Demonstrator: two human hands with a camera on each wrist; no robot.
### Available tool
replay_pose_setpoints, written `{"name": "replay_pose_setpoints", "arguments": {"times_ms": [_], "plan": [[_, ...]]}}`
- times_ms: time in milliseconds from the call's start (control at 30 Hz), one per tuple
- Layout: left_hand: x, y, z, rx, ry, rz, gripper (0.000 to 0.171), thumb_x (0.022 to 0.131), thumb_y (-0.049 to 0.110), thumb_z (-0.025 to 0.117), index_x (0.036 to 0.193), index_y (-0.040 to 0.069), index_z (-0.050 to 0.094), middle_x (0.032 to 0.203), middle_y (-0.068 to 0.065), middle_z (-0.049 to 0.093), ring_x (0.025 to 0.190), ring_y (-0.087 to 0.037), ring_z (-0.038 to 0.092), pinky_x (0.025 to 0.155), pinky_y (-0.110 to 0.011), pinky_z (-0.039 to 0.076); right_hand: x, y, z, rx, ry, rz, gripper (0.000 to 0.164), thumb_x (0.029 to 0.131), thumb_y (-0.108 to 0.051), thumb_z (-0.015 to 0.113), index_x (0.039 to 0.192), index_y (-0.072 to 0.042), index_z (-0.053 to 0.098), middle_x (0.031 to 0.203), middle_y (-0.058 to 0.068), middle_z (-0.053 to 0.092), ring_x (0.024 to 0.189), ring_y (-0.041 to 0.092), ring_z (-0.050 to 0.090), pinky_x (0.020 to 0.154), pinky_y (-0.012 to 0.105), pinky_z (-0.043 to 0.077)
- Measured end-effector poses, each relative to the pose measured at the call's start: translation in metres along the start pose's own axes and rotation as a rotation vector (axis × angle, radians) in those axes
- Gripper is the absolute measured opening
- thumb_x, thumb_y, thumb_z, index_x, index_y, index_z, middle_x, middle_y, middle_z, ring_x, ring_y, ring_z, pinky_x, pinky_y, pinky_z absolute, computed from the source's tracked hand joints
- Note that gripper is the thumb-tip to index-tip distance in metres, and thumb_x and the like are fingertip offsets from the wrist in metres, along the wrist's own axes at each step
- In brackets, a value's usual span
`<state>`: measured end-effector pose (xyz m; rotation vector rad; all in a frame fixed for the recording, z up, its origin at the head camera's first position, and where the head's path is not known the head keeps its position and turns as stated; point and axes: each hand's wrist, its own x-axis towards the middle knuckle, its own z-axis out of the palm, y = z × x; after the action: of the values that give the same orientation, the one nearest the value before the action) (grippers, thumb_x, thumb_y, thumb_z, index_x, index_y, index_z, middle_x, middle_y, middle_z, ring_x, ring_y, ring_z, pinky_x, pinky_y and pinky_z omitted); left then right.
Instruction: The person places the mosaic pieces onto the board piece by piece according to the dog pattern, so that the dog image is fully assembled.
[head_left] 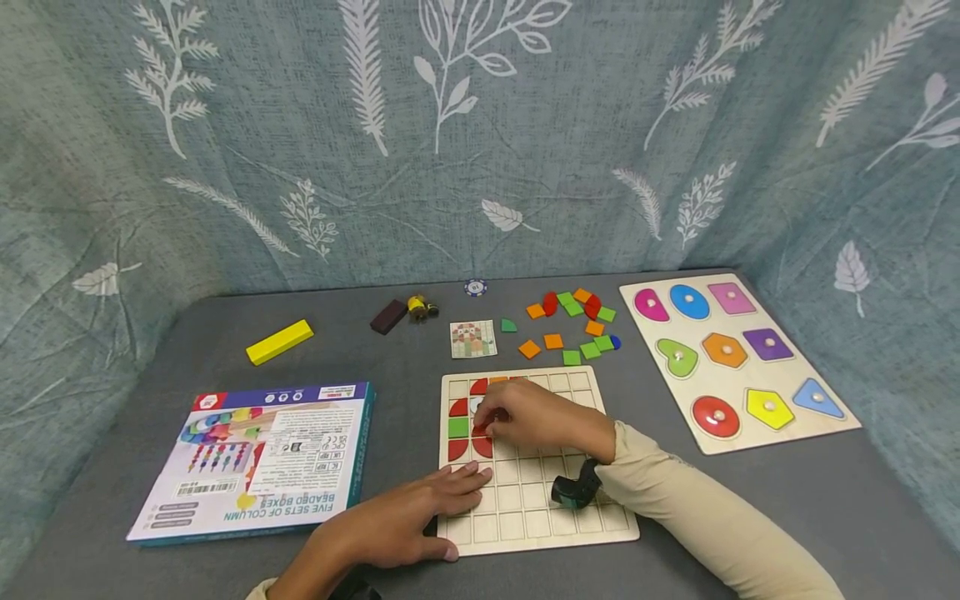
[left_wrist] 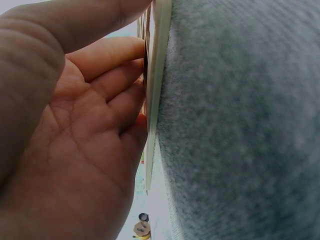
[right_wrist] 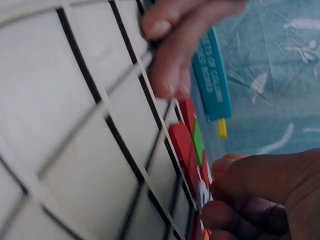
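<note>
A pale wooden grid board (head_left: 525, 521) lies before me with red, green and orange tiles in its upper left cells. My right hand (head_left: 536, 417) reaches over that part, its thumb and fingertips drawn together at a red tile (head_left: 480, 431), largely covered by the fingers. Beside these fingertips in the right wrist view is a white tile with a dark mark (right_wrist: 203, 194). Red quarter-round tiles (head_left: 482, 448) and a green square tile (head_left: 458, 427) sit just left and below. My left hand (head_left: 412, 508) rests on the board's lower left edge, fingers extended over the surface.
Behind the board lie a pattern card (head_left: 472, 340) and loose tiles (head_left: 553, 342). A shape puzzle (head_left: 720, 317) stands right, a bead-set box (head_left: 300, 467) left. Farther back are a yellow block (head_left: 280, 342), a dark block (head_left: 389, 317) and a poker chip (head_left: 476, 287).
</note>
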<state>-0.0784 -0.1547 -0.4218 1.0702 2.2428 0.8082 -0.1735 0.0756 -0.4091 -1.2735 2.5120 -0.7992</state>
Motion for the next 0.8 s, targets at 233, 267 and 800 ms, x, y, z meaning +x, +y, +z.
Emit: {"name": "replay_pose_setpoints", "arguments": {"times_ms": [233,267,800], "plan": [[0.000,0.001,-0.001,0.005,-0.012,-0.021,0.064,0.090,0.022,0.071,0.147,0.009,0.044,0.158,0.005,0.025,0.146,-0.022,0.017,0.113,-0.045,0.024,-0.004,0.015,-0.015,0.027,0.104,0.032,0.012,0.091,-0.006,0.067,0.100,-0.006,0.075,0.092,-0.002,0.065,0.074,0.007,0.054,0.066,0.024,0.046],[0.000,0.001,-0.001,0.009,-0.012,-0.021,0.064,0.090,0.022,0.071,0.147,0.009,0.044,0.158,0.004,0.026,0.146,-0.022,0.017,0.113,-0.045,0.024,-0.005,0.017,-0.017,0.036,0.114,0.040,0.013,0.091,-0.006,0.066,0.101,-0.005,0.075,0.092,-0.001,0.066,0.074,0.007,0.054,0.065,0.024,0.046],[-0.001,0.001,0.000,-0.013,-0.010,-0.014,0.065,0.090,0.021,0.070,0.148,0.010,0.042,0.159,0.005,0.024,0.146,-0.021,0.015,0.113,-0.045,0.023,-0.018,0.068,-0.039,0.090,0.292,0.185,0.013,0.091,-0.002,0.065,0.101,0.001,0.073,0.098,0.009,0.068,0.078,0.016,0.061,0.069,0.030,0.051]]}}
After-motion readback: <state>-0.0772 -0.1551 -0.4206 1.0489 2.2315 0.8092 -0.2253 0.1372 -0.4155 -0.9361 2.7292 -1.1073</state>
